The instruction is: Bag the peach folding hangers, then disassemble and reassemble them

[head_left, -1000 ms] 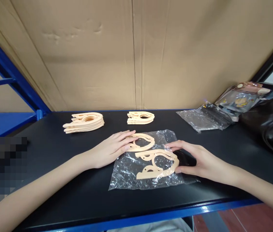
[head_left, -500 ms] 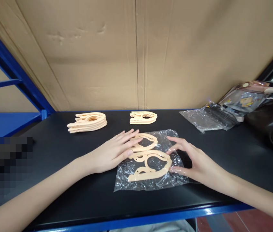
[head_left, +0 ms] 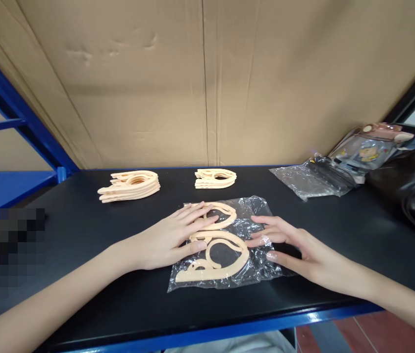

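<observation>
Two cream folding hangers (head_left: 225,273) lie flat with a clear plastic bag (head_left: 253,208) on the black tabletop, one behind the other. They appear to be inside the bag. My left hand (head_left: 178,233) rests flat across the left ends of both hangers, fingers extended, hiding part of them. At the bag's right side is my right hand (head_left: 292,245), its fingers apart and holding nothing. Its fingertips are close to the rounded end of the nearer hanger, and glare on the plastic makes it unclear whether they are under the film.
A taller stack of cream hangers (head_left: 132,191) stands at the back left, with a smaller stack (head_left: 217,185) at back centre. Clear packaging (head_left: 299,179) and a black bag (head_left: 406,191) lie at the right. A cardboard wall (head_left: 137,98) rises behind the black tabletop (head_left: 148,304).
The nearer hanger has shifted left and slightly toward me within the plastic. My right hand's fingers have drawn away from its rounded end and spread. My left hand stays flat in place.
</observation>
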The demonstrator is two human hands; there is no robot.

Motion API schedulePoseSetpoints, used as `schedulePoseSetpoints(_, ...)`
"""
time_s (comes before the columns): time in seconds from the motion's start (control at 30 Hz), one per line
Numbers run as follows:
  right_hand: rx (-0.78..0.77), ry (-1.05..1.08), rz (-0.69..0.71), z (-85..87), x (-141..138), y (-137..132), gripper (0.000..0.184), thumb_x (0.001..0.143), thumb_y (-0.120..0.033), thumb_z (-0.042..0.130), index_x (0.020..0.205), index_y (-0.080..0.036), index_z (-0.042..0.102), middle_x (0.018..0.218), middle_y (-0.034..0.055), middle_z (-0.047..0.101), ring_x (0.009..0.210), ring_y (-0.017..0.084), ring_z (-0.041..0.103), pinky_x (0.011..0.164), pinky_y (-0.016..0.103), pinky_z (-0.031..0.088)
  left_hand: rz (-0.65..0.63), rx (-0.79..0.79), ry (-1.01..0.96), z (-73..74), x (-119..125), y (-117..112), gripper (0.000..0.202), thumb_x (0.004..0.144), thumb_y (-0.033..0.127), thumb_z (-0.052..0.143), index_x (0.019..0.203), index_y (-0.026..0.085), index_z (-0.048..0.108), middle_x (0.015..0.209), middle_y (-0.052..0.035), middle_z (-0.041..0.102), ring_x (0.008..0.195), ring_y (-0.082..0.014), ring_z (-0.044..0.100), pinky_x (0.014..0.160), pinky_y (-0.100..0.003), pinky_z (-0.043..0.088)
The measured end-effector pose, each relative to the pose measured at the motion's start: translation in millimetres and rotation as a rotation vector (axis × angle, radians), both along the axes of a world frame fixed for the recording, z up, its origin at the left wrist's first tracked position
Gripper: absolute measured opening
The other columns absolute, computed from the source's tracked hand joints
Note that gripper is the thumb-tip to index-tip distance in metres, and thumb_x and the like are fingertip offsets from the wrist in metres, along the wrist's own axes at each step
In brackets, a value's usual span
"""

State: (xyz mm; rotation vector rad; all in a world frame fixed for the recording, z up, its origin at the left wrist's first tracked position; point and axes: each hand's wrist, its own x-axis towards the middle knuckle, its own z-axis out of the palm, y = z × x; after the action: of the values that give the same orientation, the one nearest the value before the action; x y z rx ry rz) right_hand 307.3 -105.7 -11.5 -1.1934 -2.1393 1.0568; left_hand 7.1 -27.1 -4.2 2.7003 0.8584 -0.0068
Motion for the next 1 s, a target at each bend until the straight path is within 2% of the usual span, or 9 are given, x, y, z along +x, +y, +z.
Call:
schedulePoseSetpoints(0.1, 0.011, -0.092, 0.017, 3.1, 0.0, -0.2, 0.052, 0.097, -0.037, 0.047, 0.145, -0.031, 0.03, 0.132, 0.0045, 0.062, 0.127, 0.02, 0.051, 0.108, 0.041, 0.035, -0.017, 0.023, -0.006, 1.6, -1.4, -0.7, 0.06, 0.097, 0.055, 0.036, 0.151, 0.033, 0.023, 0.16, 0.002, 0.016, 0.148, -0.0247, 0.01, 0.12, -0.047, 0.011)
schedulePoseSetpoints(0.23, 0.279, -0.141, -0.094, 9.8, 4.2, 14.7, 0.026, 0.097, -0.035, 0.044, 0.12, -0.029, 0.055, 0.125, 0.0026, 0.065, 0.117, 0.021, 0.058, 0.104, 0.041, 0.04, -0.026, 0.052, -0.032, 2.7, -2.3, -1.7, 0.065, 0.093, 0.058, 0.043, 0.15, 0.031, 0.027, 0.159, -0.0017, 0.021, 0.146, -0.0281, 0.016, 0.118, -0.05, 0.015)
schedulePoseSetpoints(0.3, 0.43, -0.124, -0.189, 15.8, 6.8, 31.0, 0.022, 0.097, -0.036, 0.044, 0.112, -0.027, 0.057, 0.118, 0.0044, 0.068, 0.112, 0.022, 0.06, 0.101, 0.041, 0.042, -0.028, 0.052, -0.049, 3.3, -2.4, -1.5, 0.065, 0.092, 0.058, 0.044, 0.15, 0.031, 0.028, 0.158, -0.0023, 0.024, 0.146, -0.0289, 0.018, 0.118, -0.051, 0.017)
schedulePoseSetpoints(0.4, 0.572, -0.168, -0.257, 25.9, 7.0, 64.1, 0.033, 0.095, -0.037, 0.046, 0.125, -0.023, 0.049, 0.1, 0.0052, 0.072, 0.096, 0.023, 0.066, 0.092, 0.043, 0.048, -0.017, 0.036, -0.08, 3.6, -2.9, -0.8, 0.066, 0.091, 0.058, 0.048, 0.149, 0.033, 0.03, 0.157, -0.0031, 0.026, 0.145, -0.0306, 0.02, 0.117, -0.052, 0.02)
schedulePoseSetpoints(0.53, 0.747, -0.313, -0.129, 30.7, -3.4, 114.2, 0.036, 0.091, -0.037, 0.053, 0.123, -0.02, 0.052, 0.118, 0.0095, 0.064, 0.11, 0.025, 0.059, 0.098, 0.044, 0.045, -0.011, -0.005, -0.061, 5.7, -5.1, -2.8, 0.085, 0.079, 0.067, 0.058, 0.15, 0.034, 0.026, 0.16, -0.0038, 0.017, 0.147, -0.0348, 0.009, 0.117, -0.058, 0.011)
schedulePoseSetpoints(0.67, 0.758, -0.426, 0.015, 24.4, -21.9, 156.6, 0.05, 0.09, -0.044, 0.055, 0.129, -0.013, 0.05, 0.13, 0.0151, 0.057, 0.121, 0.028, 0.052, 0.103, 0.045, 0.04, -0.046, -0.056, -0.033, 12.5, -6.9, -10.3, 0.102, 0.067, 0.071, 0.067, 0.151, 0.038, 0.019, 0.162, -0.0034, 0.011, 0.146, -0.0379, 0.008, 0.116, -0.059, 0.013)
schedulePoseSetpoints(0.77, 0.699, -0.489, 0.047, 18.1, -36.2, 177.5, 0.07, 0.083, -0.055, 0.061, 0.136, -0.012, 0.044, 0.136, 0.018, 0.053, 0.123, 0.033, 0.05, 0.102, 0.048, 0.04, -0.028, -0.079, -0.071, 16.7, -6.4, -15.8, 0.097, 0.066, 0.065, 0.072, 0.148, 0.036, 0.03, 0.155, -0.0055, 0.03, 0.14, -0.0347, 0.029, 0.113, -0.049, 0.029)
schedulePoseSetpoints(0.83, 0.653, -0.505, 0.047, 14.7, -43.7, 186.1, 0.076, 0.081, -0.057, 0.062, 0.138, -0.013, 0.042, 0.136, 0.0178, 0.053, 0.122, 0.035, 0.05, 0.1, 0.049, 0.04, -0.007, -0.066, -0.098, 17.8, -5.6, -17.9, 0.092, 0.066, 0.059, 0.076, 0.145, 0.033, 0.037, 0.144, -0.0064, 0.043, 0.131, -0.0313, 0.041, 0.108, -0.042, 0.038)
schedulePoseSetpoints(1.0, 0.612, -0.478, 0.029, 9.9, -50.4, 195.2, 0.07, 0.083, -0.054, 0.061, 0.135, -0.011, 0.044, 0.127, 0.0181, 0.06, 0.113, 0.034, 0.057, 0.095, 0.049, 0.042, 0.002, -0.045, -0.113, 18.2, -5.7, -18.6, 0.083, 0.069, 0.056, 0.075, 0.142, 0.031, 0.043, 0.134, -0.0063, 0.049, 0.124, -0.029, 0.047, 0.104, -0.04, 0.042)
